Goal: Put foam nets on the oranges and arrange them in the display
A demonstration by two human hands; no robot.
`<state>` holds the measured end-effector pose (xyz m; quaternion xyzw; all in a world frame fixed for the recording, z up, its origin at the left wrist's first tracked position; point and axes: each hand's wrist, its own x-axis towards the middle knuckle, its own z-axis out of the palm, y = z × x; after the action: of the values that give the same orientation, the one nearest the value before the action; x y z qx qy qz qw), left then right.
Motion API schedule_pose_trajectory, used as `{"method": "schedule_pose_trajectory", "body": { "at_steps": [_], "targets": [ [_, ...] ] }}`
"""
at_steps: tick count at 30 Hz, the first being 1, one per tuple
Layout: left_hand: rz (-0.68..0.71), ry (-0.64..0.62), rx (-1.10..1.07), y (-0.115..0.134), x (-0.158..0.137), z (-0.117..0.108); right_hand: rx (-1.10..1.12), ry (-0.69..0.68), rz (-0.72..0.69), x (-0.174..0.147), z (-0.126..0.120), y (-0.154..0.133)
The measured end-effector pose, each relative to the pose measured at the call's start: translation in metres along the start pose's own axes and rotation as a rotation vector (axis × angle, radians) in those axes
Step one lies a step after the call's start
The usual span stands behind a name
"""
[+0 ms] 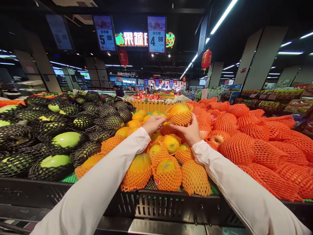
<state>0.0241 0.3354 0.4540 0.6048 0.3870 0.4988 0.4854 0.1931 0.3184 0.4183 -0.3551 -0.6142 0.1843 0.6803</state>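
My right hand (188, 131) holds up an orange (181, 109) in an orange foam net sleeve (178, 118), with the fruit's top bare. The fingers wrap its right side and underside. My left hand (154, 124) is closed, its fingertips by the sleeve's left edge; what they pinch is hidden. Below both hands lies a pile of oranges (171, 143), most in the same foam nets. A black slatted crate (168, 205) carries the pile at the front.
Green fruit (66, 139) in black foam nets fills the left side. Fruit in red foam nets (237, 148) is heaped on the right. Behind the oranges stands a low yellow fence (153, 106). Price signs (156, 34) and red lanterns (206, 59) hang overhead.
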Motion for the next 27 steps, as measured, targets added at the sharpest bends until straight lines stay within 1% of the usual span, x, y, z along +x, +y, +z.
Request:
{"method": "schedule_pose_trajectory", "body": {
  "at_steps": [3, 6, 8, 10, 12, 14, 16, 19, 22, 24, 25, 27],
  "targets": [
    [-0.073, -0.063, 0.055, -0.005, 0.003, 0.000, 0.111, -0.002, 0.062, 0.001, 0.000, 0.000],
    [-0.139, -0.098, -0.034, -0.006, 0.005, -0.001, 0.019, -0.045, -0.004, 0.001, -0.001, 0.000],
    [-0.199, -0.165, -0.147, -0.005, 0.003, 0.000, -0.018, -0.094, -0.040, 0.000, -0.002, -0.002],
    [-0.239, -0.247, -0.208, -0.003, 0.000, 0.001, -0.033, -0.142, -0.050, -0.002, -0.003, -0.005],
    [-0.225, -0.281, -0.208, -0.001, -0.005, 0.003, -0.051, -0.180, -0.059, -0.003, -0.003, -0.008],
    [-0.163, -0.251, -0.202, 0.000, -0.009, 0.005, -0.030, -0.218, -0.048, -0.004, -0.002, -0.011],
    [-0.079, -0.191, -0.222, -0.002, -0.010, 0.006, 0.044, -0.252, -0.002, -0.004, -0.001, -0.010],
    [0.003, -0.070, -0.273, -0.005, -0.007, 0.006, 0.167, -0.220, 0.087, -0.001, 0.000, -0.006],
    [0.034, 0.043, -0.321, -0.008, -0.003, 0.004, 0.225, -0.156, 0.217, 0.004, -0.002, -0.005],
    [0.035, 0.068, -0.329, -0.008, -0.001, 0.003, 0.218, -0.160, 0.289, 0.005, -0.003, -0.007],
    [0.033, 0.068, -0.326, -0.009, -0.001, 0.002, 0.204, -0.166, 0.298, 0.005, -0.003, -0.008],
    [0.030, 0.071, -0.319, -0.011, 0.000, 0.000, 0.166, -0.176, 0.259, 0.005, -0.003, -0.010]
  ]
}}
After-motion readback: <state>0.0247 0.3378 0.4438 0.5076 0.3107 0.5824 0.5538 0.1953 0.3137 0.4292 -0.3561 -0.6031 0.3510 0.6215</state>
